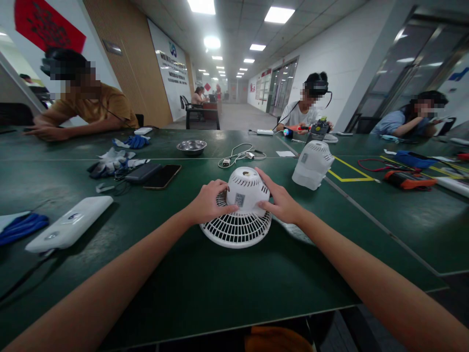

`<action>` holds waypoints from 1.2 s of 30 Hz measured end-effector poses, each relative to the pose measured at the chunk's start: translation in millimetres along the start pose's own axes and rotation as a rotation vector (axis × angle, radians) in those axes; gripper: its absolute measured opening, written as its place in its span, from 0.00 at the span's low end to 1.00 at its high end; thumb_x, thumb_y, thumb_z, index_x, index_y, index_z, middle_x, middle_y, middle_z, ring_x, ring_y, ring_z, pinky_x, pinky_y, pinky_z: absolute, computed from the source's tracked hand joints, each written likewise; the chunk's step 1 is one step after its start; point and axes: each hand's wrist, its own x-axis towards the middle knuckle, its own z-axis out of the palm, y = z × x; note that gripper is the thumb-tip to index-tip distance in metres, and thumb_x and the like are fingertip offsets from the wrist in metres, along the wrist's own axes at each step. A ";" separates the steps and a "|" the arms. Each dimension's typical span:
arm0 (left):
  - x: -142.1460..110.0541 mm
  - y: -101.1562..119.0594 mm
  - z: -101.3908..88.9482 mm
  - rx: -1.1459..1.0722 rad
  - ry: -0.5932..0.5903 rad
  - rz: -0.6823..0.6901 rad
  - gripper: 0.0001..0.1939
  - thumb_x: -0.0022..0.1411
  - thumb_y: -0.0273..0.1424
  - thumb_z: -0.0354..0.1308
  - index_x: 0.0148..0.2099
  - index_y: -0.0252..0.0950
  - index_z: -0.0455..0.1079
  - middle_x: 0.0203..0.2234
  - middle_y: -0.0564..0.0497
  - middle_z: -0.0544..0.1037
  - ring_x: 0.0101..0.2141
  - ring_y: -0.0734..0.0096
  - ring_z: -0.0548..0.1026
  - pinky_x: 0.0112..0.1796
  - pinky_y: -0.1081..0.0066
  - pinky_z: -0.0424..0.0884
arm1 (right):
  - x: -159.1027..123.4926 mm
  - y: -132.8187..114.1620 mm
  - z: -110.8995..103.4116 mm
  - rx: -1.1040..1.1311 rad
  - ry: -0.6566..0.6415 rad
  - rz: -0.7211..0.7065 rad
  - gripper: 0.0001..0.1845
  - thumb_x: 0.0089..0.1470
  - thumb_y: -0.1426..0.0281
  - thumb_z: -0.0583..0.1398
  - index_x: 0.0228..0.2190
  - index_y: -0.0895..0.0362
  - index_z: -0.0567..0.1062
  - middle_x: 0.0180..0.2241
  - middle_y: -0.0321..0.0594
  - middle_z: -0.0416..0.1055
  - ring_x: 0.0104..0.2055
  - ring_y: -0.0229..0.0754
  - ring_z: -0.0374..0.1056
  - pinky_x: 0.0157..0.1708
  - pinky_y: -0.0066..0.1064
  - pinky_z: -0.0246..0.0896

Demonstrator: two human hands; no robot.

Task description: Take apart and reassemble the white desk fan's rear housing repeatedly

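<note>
A white plastic fan housing (pixel 246 191) with slotted vents and a small grey label sits on a round white fan grille (pixel 236 230), which lies on the green table. My left hand (pixel 210 201) holds the housing from its left side, thumb across the lower front. On the other side my right hand (pixel 279 198) curves round it, with the thumb at the front and the fingers up behind. Part of the grille is hidden under the housing and my hands. Behind and to the right stands a second white plastic housing (pixel 313 165).
A metal bowl (pixel 191 146) and a white coiled cable (pixel 242 155) are farther back. To the left lie a phone (pixel 163 176), a dark power bank (pixel 144 172), gloves (pixel 110 164) and a white device (pixel 70 224). An orange meter (pixel 408 181) is at right. Several people sit around.
</note>
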 end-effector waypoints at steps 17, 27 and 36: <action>1.4 -4.9 0.9 0.029 0.011 0.029 0.32 0.57 0.56 0.59 0.56 0.41 0.73 0.53 0.41 0.72 0.52 0.46 0.69 0.52 0.43 0.64 | 2.5 -8.0 3.9 0.024 0.029 0.029 0.54 0.53 0.57 0.67 0.70 0.48 0.45 0.66 0.51 0.59 0.63 0.62 0.63 0.59 0.67 0.59; -0.1 -1.8 -0.5 0.056 0.105 0.051 0.24 0.60 0.45 0.61 0.55 0.37 0.74 0.51 0.41 0.77 0.50 0.50 0.74 0.53 0.46 0.67 | 1.5 -9.3 1.7 -0.103 0.015 0.022 0.62 0.46 0.49 0.68 0.70 0.48 0.40 0.68 0.53 0.54 0.61 0.66 0.63 0.58 0.65 0.59; -6.8 -2.3 -1.1 -0.348 0.049 0.163 0.54 0.56 0.37 0.63 0.75 0.42 0.35 0.63 0.37 0.67 0.60 0.45 0.69 0.57 0.44 0.65 | 0.0 -24.3 6.0 0.084 -0.077 0.035 0.53 0.53 0.60 0.65 0.69 0.51 0.41 0.30 0.36 0.74 0.30 0.45 0.72 0.34 0.44 0.72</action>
